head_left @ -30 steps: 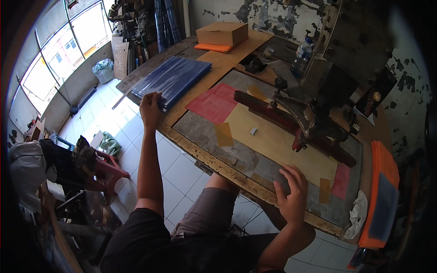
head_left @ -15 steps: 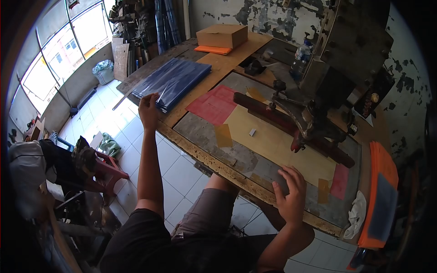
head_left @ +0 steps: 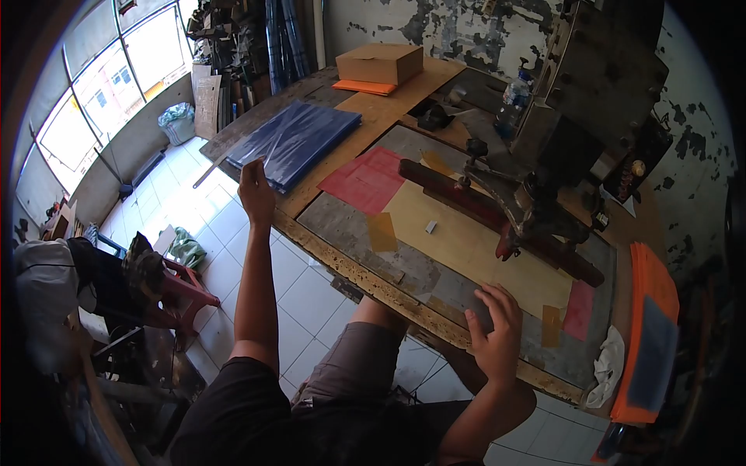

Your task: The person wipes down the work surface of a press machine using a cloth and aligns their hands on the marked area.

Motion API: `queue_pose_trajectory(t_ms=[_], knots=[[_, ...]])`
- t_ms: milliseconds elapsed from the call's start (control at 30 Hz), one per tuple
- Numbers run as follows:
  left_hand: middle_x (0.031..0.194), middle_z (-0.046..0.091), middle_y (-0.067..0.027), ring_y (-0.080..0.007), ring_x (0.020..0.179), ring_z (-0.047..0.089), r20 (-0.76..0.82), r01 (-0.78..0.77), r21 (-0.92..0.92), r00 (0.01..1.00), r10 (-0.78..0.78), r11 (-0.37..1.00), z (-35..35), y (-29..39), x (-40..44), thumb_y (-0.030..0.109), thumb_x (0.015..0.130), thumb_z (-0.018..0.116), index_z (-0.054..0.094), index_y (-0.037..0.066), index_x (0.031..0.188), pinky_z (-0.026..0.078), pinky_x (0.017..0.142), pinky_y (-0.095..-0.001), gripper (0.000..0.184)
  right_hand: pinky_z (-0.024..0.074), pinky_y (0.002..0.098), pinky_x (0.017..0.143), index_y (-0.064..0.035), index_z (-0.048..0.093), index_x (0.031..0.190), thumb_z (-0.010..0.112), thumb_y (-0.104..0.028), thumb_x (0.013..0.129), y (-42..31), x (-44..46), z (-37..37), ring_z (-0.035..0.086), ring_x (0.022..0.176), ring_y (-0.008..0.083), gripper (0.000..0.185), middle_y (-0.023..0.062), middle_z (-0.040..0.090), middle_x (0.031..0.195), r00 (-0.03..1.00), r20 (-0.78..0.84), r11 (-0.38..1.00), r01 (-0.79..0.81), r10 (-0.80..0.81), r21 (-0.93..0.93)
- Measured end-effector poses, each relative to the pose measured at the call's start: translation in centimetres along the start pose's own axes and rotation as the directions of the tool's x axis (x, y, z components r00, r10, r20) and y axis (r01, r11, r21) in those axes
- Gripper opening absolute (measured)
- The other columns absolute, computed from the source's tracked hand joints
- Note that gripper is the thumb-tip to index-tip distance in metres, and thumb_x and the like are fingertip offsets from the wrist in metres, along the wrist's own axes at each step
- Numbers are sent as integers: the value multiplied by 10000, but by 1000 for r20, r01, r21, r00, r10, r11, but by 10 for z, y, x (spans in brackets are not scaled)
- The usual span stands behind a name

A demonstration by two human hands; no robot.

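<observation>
At the blue sheets (head_left: 311,144), left hand (head_left: 256,193) edged leftward.

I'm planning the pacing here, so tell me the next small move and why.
Probably the left hand should ease one layer up from the blue plastic stack: its fingertips are drawn together at the stack's near edge, though whether they grip anything is unclear. The right hand looks empty beside the beige strip, so it seems free to help.

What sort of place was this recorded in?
Probably a small workshop: a heavy, dark machine stands over a worn worktable, which also holds a stack of glossy blue sheets.
</observation>
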State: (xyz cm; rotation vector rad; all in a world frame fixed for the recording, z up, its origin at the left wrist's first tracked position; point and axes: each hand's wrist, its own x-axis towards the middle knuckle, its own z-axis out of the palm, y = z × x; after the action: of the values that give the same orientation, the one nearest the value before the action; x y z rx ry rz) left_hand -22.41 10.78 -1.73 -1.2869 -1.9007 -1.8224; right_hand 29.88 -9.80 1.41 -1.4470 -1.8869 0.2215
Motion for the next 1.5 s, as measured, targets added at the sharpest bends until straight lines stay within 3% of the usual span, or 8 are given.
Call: queue_pose_trajectory(t_ms=[467, 700, 967, 1067, 1200, 1267, 1333, 1500], knots=[[1183, 851, -139, -248, 1150, 801, 90, -106, -47, 990, 110, 993, -6, -32, 77, 211, 1160, 653, 819, 21, 1206, 578, 1024, -378, 256, 441, 494, 1242, -40, 767, 1305, 787, -227, 1028, -2, 0, -3, 613, 1444, 360, 335, 131, 716, 1439, 1000, -4, 999, -18, 18, 31], [1248, 835, -101, -225, 1149, 797, -66, -483, -125, 876, 478, 867, -47, 122, 152, 144, 1149, 639, 794, 69, 1276, 598, 996, -361, 213, 444, 509, 1241, -49, 773, 1283, 792, -243, 1025, 0, 0, -1, 624, 1416, 359, 323, 127, 722, 1415, 1000, -29, 998, -6, 8, 58], [1194, 848, -104, -229, 1066, 825, 102, -598, -307, 753, 650, 740, -65, 234, -9, -32, 1027, 739, 764, 50, 1164, 632, 797, -323, 162, 506, 460, 1165, -40, 778, 1267, 765, -216, 1042, -21, -12, -7, 689, 1327, 346, 287, 125, 775, 1314, 997, -50, 976, 67, -58, 209], [1115, 849, -154, -200, 786, 800, 85, -626, -431, 689, 720, 650, -75, 253, -85, -118, 920, 774, 752, -1, 1077, 599, 615, -300, 197, 442, 466, 1240, -86, 710, 1482, 647, -408, 1144, -41, -44, 9, 642, 1420, 320, 471, 126, 752, 1442, 952, 242, 838, 24, -185, 545], [1041, 836, -154, -213, 872, 833, 210, -433, -708, 625, 752, 557, -102, 268, -190, -82, 877, 801, 681, 34, 988, 638, 700, -310, 200, 348, 457, 1304, -74, 343, 1782, 251, -765, 1157, -48, -83, 61, 493, 1579, 278, 935, 164, 573, 1686, 930, 322, 389, -235, -176, 891], [1112, 839, -125, -222, 906, 838, 238, -385, -797, 509, 827, 466, -119, 262, -231, -8, 870, 829, 694, 58, 1005, 657, 728, -310, 202, 335, 476, 1313, -60, 324, 1785, 264, -778, 1146, -21, -101, 70, 479, 1595, 287, 963, 165, 490, 1750, 932, 358, -135, -363, -62, 922], [1185, 836, -99, -220, 936, 831, 315, -270, -856, 402, 860, 440, -132, 257, -255, 53, 871, 845, 718, 72, 1040, 663, 743, -307, 213, 334, 529, 1314, -60, 241, 1805, 309, -783, 1131, -43, -77, 45, 475, 1593, 327, 991, 202, 424, 1775, 932, 336, -354, -271, 137, 895], [1277, 828, -54, -210, 1020, 812, 379, -81, -906, 287, 880, 416, -145, 252, -286, 121, 857, 871, 767, 94, 1094, 668, 770, -304, 260, 535, 539, 1159, -86, 42, 1823, 596, -465, 1130, -36, -41, 4, 619, 1436, 432, 965, 299, 473, 1675, 970, 189, 132, -210, 153, 969]])
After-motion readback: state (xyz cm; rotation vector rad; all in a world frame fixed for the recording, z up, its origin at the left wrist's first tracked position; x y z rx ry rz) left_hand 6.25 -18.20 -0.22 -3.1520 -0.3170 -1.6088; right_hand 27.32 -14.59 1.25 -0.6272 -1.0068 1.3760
